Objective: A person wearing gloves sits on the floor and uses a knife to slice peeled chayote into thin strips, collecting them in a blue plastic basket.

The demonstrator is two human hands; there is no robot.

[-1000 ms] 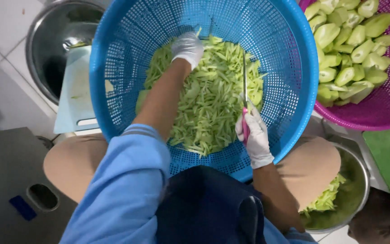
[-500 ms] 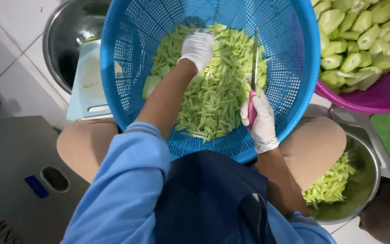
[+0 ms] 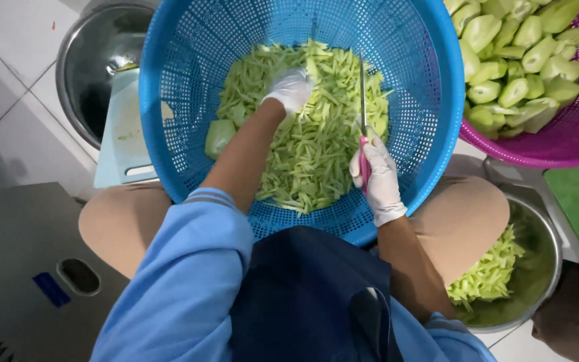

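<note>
A big blue perforated basket [image 3: 169, 87] rests on my lap, filled with pale green fruit strips [image 3: 316, 147]. My left hand [image 3: 291, 88], in a white glove, reaches into the strips near the pile's middle; whether it holds anything is hidden. A larger green fruit piece [image 3: 220, 137] lies at the pile's left edge. My right hand [image 3: 375, 175], also gloved, grips the pink handle of a knife [image 3: 363, 100] whose blade points up over the strips.
A purple basket [image 3: 571, 144] of peeled green fruit halves stands at the upper right. A steel bowl [image 3: 544, 234] with more strips is at the lower right. An empty steel bowl [image 3: 82, 60] and a pale cutting board [image 3: 123, 134] are at left. A grey machine top [image 3: 15, 268] fills the lower left.
The view has shifted so the basket sits lower and more to the right. My left hand stays in the strips. My right hand has raised the knife upright over the pile.
</note>
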